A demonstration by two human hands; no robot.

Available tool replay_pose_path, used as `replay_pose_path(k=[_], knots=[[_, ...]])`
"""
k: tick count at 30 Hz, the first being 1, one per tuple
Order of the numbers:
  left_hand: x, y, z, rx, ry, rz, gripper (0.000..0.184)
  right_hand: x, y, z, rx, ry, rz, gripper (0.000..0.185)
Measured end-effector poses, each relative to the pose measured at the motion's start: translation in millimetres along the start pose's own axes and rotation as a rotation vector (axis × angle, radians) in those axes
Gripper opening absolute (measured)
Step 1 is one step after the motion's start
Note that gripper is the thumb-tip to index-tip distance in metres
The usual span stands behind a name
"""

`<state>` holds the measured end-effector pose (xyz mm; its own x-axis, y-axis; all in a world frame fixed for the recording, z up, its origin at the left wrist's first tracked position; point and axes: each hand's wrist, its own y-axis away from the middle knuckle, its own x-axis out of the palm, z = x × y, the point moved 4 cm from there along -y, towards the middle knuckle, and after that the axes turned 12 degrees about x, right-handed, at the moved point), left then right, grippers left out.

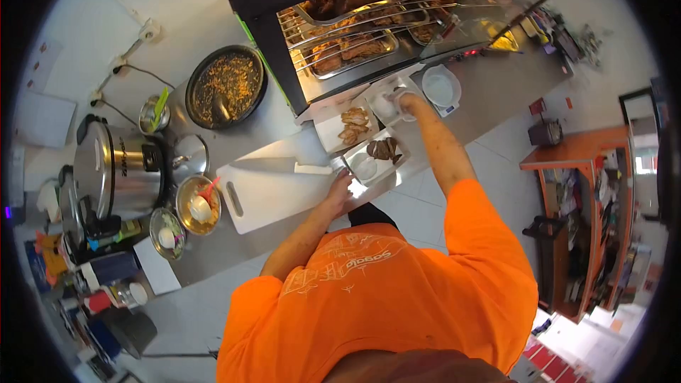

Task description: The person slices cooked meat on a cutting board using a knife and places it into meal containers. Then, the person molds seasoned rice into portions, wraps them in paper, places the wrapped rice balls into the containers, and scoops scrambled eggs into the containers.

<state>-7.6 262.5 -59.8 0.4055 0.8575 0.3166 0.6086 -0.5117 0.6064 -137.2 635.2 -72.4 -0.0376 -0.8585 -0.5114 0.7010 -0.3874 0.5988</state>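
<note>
Boxes of food cluster on the worktop: one holds browned meat, the next dark meat beside a round white portion. The hands are apart. The left hand is at the dark-meat box's near corner; the right hand is over a third box, its fingers indistinct. Whether either grips anything, I cannot tell. A white-handled knife lies on the cutting board.

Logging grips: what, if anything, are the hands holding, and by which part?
Right hand: seemingly a clear container, exact grip spot unclear; left hand: cannot tell.
</note>
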Motion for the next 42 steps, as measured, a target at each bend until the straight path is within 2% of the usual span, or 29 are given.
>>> replay_pose_path(k=[2,3,6,8,9,11,12,13,15,16,17,18,19,20,21,22,23,25,27,28,29,30,32,34,35,36,39,41,42], knots=[[14,-8,-3,0.038,0.02,-0.022,0.066,24,-39,-26,0.025,0.02,0.067,0.057],[18,-15,3,0.031,0.079,-0.091,0.063,29,-43,-22,0.007,0.104,0.079,0.054],[16,-28,13,0.131,0.16,-0.061,0.064,19,-36,-14,-0.104,0.476,0.031,0.046],[10,-16,1,0.159,0.04,-0.154,0.064,8,-32,-1,-0.175,0.766,-0.051,0.041],[-10,-58,49,0.323,-0.048,-0.107,0.061,2,-25,13,-0.205,0.921,-0.127,0.039],[-31,-1,4,0.371,-0.114,-0.221,0.058,-14,4,41,-0.258,1.12,-0.39,0.035],[-36,27,-26,0.389,-0.155,-0.256,0.056,-23,38,62,-0.313,1.099,-0.556,0.033],[-59,51,-42,0.555,-0.118,-0.346,0.045,-23,100,104,-0.167,0.822,-0.64,0.027],[-127,108,-73,0.868,-0.31,-0.626,0.033,-9,194,146,-0.484,0.292,-0.741,0.03],[-163,146,-90,0.758,-0.232,-0.848,0.024,15,224,163,-0.364,0.212,-0.7,0.032],[-213,177,-96,0.861,-0.336,-1.033,0.026,41,244,174,-0.241,0.134,-0.658,0.035],[-266,203,-97,0.988,-0.28,-1.15,0.021,82,243,169,-0.343,0.035,-0.563,0.035],[-326,240,-99,0.839,-0.673,-1.267,0.023,125,255,179,-0.456,0.072,-0.447,0.034],[-384,268,-97,0.878,-0.863,-1.381,0.028,168,268,188,-0.565,0.098,-0.318,0.033],[-441,292,-100,0.765,-0.951,-1.365,0.036,214,293,212,-0.686,0.258,-0.169,0.031],[-495,311,-108,0.659,-1.039,-1.345,0.045,258,297,221,-0.672,0.385,-0.029,0.022],[-536,320,-118,0.55,-1.142,-1.204,0.054,303,314,244,-0.639,0.528,0.049,0.022],[-606,337,-142,0.331,-1.323,-0.903,0.072,387,335,265,-0.848,0.458,0.163,0.023],[-647,330,-152,0.258,-1.488,-0.539,0.09,474,348,285,-0.711,0.473,0.325,0.021],[-658,322,-149,0.225,-1.553,-0.352,0.099,504,380,320,-0.747,0.501,0.357,0.02],[-668,316,-147,0.203,-1.57,-0.281,0.102,544,382,330,-0.857,0.503,0.357,0.022],[-675,311,-149,0.217,-1.568,-0.224,0.099,581,394,352,-0.837,0.651,0.359,0.026],[-683,309,-152,0.24,-1.566,-0.118,0.093,652,393,368,-0.96,0.817,0.314,0.023],[-686,325,-163,0.335,-1.415,-0.209,0.086,700,395,386,-0.966,0.938,0.286,0.024],[-687,333,-165,0.377,-1.34,-0.254,0.082,723,387,386,-0.903,1.012,0.281,0.025],[-693,343,-164,0.485,-1.086,-0.345,0.078,742,381,386,-0.839,1.082,0.278,0.025],[-730,361,-132,0.729,-0.314,-0.56,0.064,775,382,396,-0.814,1.04,0.194,0.026],[-753,354,-83,0.822,0.205,-0.662,0.054,790,384,402,-0.849,1.067,0.339,0.028],[-751,348,-59,0.832,0.362,-0.759,0.056,794,391,400,-0.861,1.084,0.423,0.029]])
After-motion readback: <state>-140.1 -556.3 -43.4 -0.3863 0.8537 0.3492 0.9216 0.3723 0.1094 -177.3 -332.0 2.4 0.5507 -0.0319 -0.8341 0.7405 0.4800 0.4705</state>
